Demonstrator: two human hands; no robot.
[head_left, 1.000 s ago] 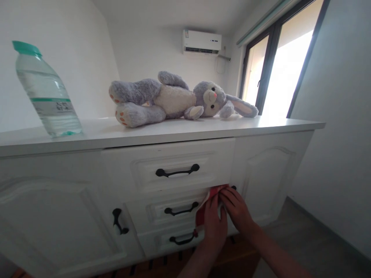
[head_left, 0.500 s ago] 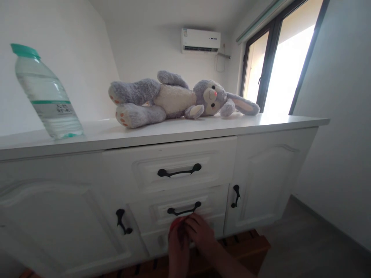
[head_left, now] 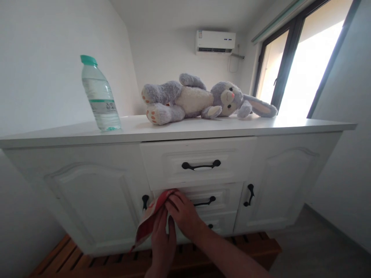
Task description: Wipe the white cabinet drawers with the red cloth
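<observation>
Cloth: a red-and-white cloth [head_left: 150, 221] is pressed against the white cabinet front [head_left: 87, 193], at the left end of the middle drawer [head_left: 214, 199], just below the top drawer [head_left: 199, 162].
Left hand: the left hand [head_left: 162, 241] lies flat on the cloth's lower part, fingers extended, pressing rather than gripping.
Right hand: the right hand [head_left: 184, 212] has its fingers curled over the cloth's upper edge, pinning it to the drawer front.
Loose part: the cloth's lower corner hangs free to the left, so it may bunch or slip out from under the palms.
Handles: 1 black door handle [head_left: 144, 202] sits just beside the cloth and the drawer handle [head_left: 205, 201] is near the right hand; either could snag the fabric or knock the knuckles.
Top surface: a water bottle [head_left: 100, 94] stands upright and a plush rabbit [head_left: 203, 98] lies on its back on the cabinet top; hard pushing on the front could, I judge, shake the bottle over.
</observation>
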